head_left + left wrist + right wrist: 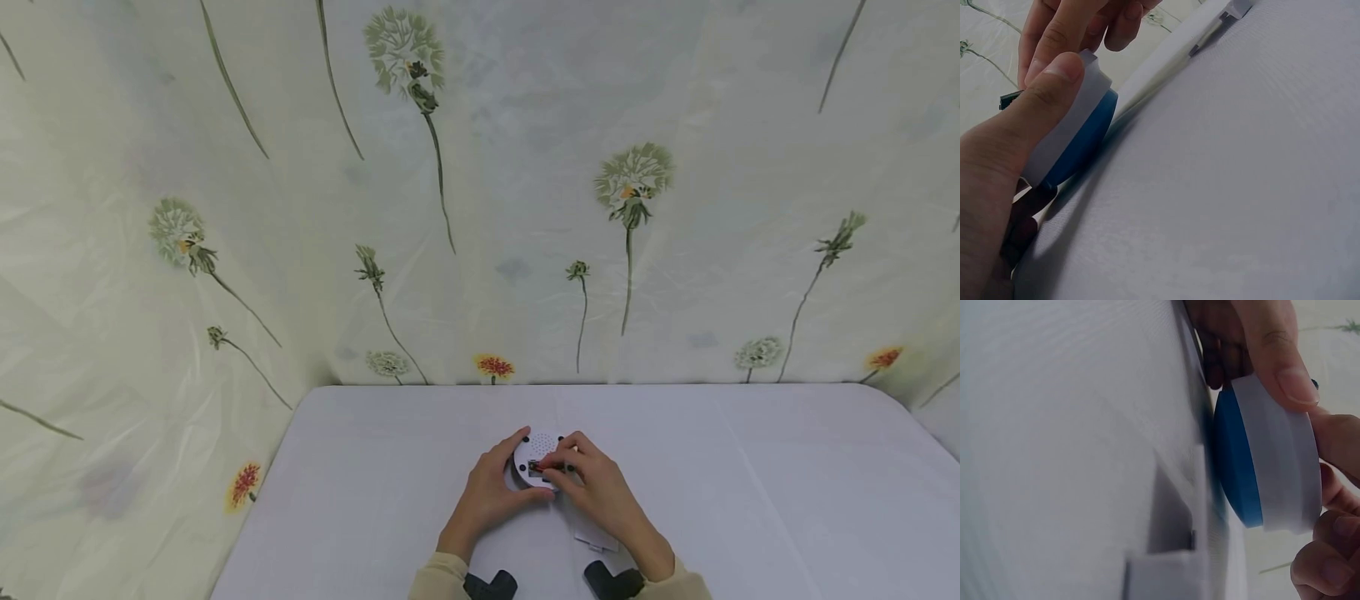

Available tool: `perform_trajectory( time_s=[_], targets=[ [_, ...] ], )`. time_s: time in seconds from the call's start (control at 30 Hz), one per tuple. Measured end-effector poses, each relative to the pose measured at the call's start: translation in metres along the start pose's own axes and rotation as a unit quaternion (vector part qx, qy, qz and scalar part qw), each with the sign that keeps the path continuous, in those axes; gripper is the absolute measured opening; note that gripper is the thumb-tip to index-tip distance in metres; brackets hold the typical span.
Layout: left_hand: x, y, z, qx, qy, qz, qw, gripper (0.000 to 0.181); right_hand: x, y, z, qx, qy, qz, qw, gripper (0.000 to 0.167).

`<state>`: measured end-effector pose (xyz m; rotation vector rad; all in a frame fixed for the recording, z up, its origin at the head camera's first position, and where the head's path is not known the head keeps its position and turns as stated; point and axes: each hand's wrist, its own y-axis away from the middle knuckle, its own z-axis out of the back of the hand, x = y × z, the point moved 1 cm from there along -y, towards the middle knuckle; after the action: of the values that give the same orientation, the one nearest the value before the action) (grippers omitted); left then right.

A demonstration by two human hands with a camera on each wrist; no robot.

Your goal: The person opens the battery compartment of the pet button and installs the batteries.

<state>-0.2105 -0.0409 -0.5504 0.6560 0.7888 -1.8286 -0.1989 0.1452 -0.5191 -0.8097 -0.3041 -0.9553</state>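
Observation:
A round device with a white back and a blue front is held on the table, its back turned up. The back has speaker holes, dark feet and an open battery slot. My left hand grips the rim from the left, thumb on the near side. In the left wrist view the blue front faces down to the tabletop. My right hand pinches with thumb and forefinger at the slot, on a small dark and reddish piece that looks like a battery; the fingers mostly hide it.
A flat white piece with a small raised end lies on the white-covered table, under and beside my right forearm. Dark wrist mounts sit at both wrists. A flower-printed curtain hangs behind the table's far edge.

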Motion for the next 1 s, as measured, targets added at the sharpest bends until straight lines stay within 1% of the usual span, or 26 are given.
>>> perform_trajectory(
  time_s=[0.4,0.47,0.53,0.63,0.7,0.77,0.87,0.93,1.0],
  targets=[
    [0.001,0.0,0.0,0.001,0.002,0.007,1.0,0.091,0.004,-0.003,0.002,0.02,0.033,-0.027,0.9989,0.016],
    [0.001,0.0,0.0,0.0,0.001,0.007,1.0,0.091,0.005,-0.003,0.003,0.012,0.027,-0.049,0.9983,0.023],
    [0.001,0.0,-0.001,-0.001,-0.001,0.006,1.0,0.091,0.006,-0.004,0.004,-0.004,0.014,-0.09,0.9958,0.036],
    [0.002,0.0,-0.002,-0.002,-0.001,0.007,1.0,0.091,0.007,-0.005,0.003,-0.025,-0.027,-0.161,0.9862,0.062],
    [0.002,0.0,-0.002,-0.002,-0.002,0.006,1.0,0.091,0.007,-0.004,0.001,-0.019,-0.064,-0.202,0.9772,0.072],
    [0.002,0.0,-0.002,-0.005,-0.002,0.0,1.0,0.09,0.008,-0.004,-0.004,0.003,-0.101,-0.233,0.9672,0.079],
    [0.001,0.0,-0.001,-0.013,-0.009,-0.013,0.9998,0.086,0.011,-0.003,-0.013,0.034,-0.131,-0.264,0.9551,0.085],
    [0.001,0.0,-0.001,-0.016,-0.015,-0.02,0.9996,0.084,0.013,-0.003,-0.018,0.035,-0.134,-0.272,0.9522,0.086],
    [0.0,0.0,-0.001,-0.015,-0.022,-0.022,0.9994,0.082,0.015,-0.003,-0.023,0.025,-0.129,-0.278,0.9515,0.086]
  ],
)
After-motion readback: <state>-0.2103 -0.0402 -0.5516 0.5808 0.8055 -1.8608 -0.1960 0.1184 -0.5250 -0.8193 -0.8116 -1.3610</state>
